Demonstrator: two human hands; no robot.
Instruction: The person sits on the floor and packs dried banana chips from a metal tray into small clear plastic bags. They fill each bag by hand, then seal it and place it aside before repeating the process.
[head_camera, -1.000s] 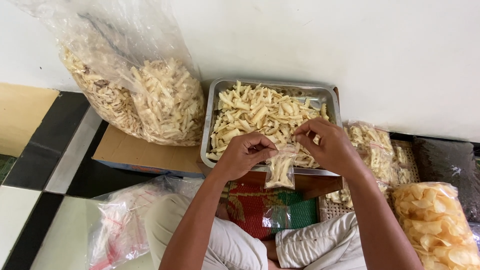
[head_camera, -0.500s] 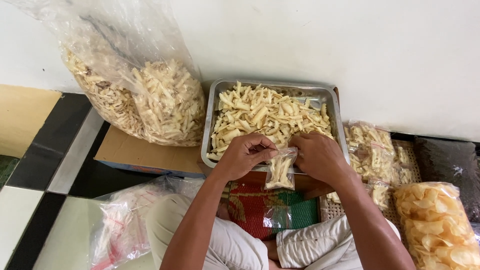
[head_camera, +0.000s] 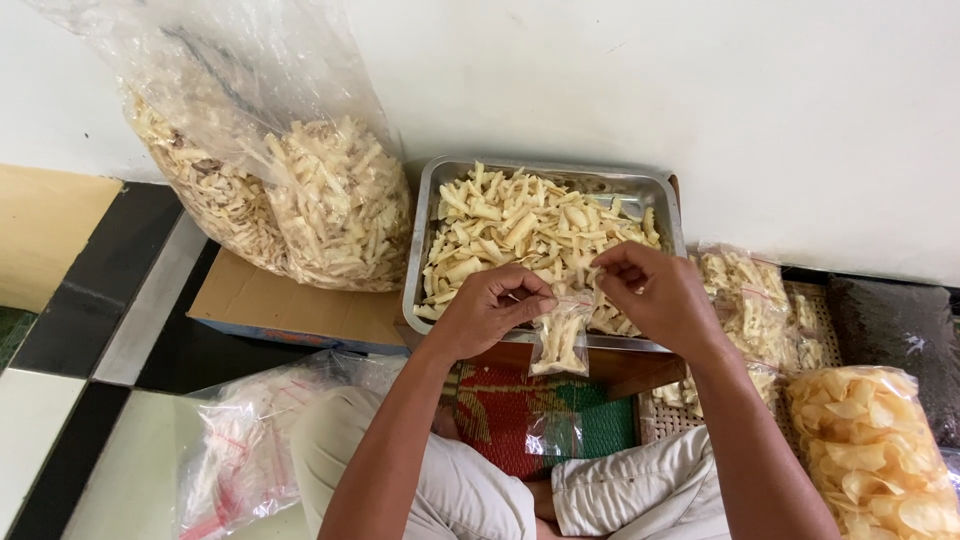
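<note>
Both hands are pinching the top edge of a small clear pouch (head_camera: 560, 340). The left hand (head_camera: 490, 310) is gripping the pouch mouth at its nine o'clock corner, fingers curled tight over the thumb. The right hand (head_camera: 655, 295) is holding the three o'clock corner, thumb and forefinger closed narrow on the plastic strip. The pouch is hanging between them, just in front of the near rim of a metal tray (head_camera: 425, 260), with pale stick snacks filling its lower part.

The pouch is looking light and limp: thin film that is sagging under its own small load. The film is probably slick, and the sticks inside are likely brittle, so squeezing the belly could snap them. The top strip, where the fingers already are, seems the safest place to hold it, since the sides would buckle.

Moving outward, the tray is sitting at twelve o'clock from the pouch, heaped with the same pale sticks (head_camera: 530, 230). At ten o'clock a big clear sack (head_camera: 290, 190) of sticks is leaning against the white wall, resting on a flat cardboard box (head_camera: 270, 300). At three o'clock filled pouches (head_camera: 745, 295) are piling up on a woven mat (head_camera: 825, 310). At four o'clock a bag of yellow chips (head_camera: 875, 450) is lying. At eight o'clock a bag of empty pouches (head_camera: 255, 440) is resting beside the person's knee (head_camera: 340, 420).
</note>
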